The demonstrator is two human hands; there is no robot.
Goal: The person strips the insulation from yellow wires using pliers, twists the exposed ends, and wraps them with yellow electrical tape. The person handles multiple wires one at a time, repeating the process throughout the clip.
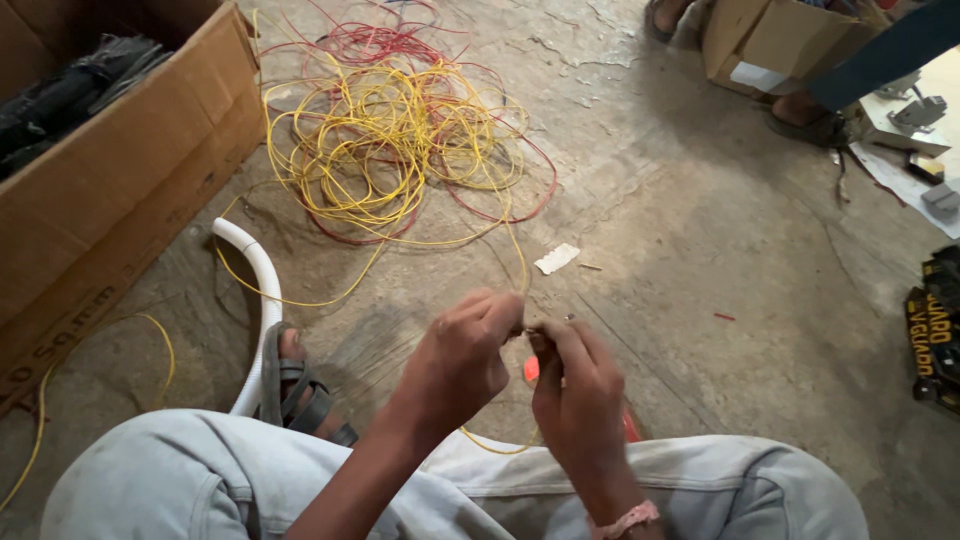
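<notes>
Both hands meet over the person's lap, fingertips pinched together on the end of a thin wire. The left hand (462, 355) closes its thumb and forefinger on the wire end (527, 330), knuckles turned up toward the camera. The right hand (578, 390) faces it, its forefinger and thumb nipped onto the same short stretch, so the two grips touch or nearly touch; what exactly lies between the fingertips is too small to tell. A yellow wire (492, 445) loops out below the left wrist and crosses the light trousers (200, 480). A bright orange-red thing (531, 369) shows between the hands and under the right wrist, mostly hidden. A pink band (630, 518) circles the right wrist.

Beyond the hands, on the rough concrete floor (700, 250), lies a loose tangle of yellow wire (390, 140) mixed with red wire (380, 42), well apart from the grip; one yellow strand runs from it down toward the fingers. A small white scrap (556, 258) lies between the tangle and the hands. To the left, a curved white conduit pipe (262, 300) rests beside the person's sandalled foot (295, 385), and a large cardboard box (120, 190) holding dark material stands at the far left. At the top right, another person's sandalled feet (800, 122) and a smaller cardboard box (770, 40) show, with grey fittings on paper (925, 110) beside them.
</notes>
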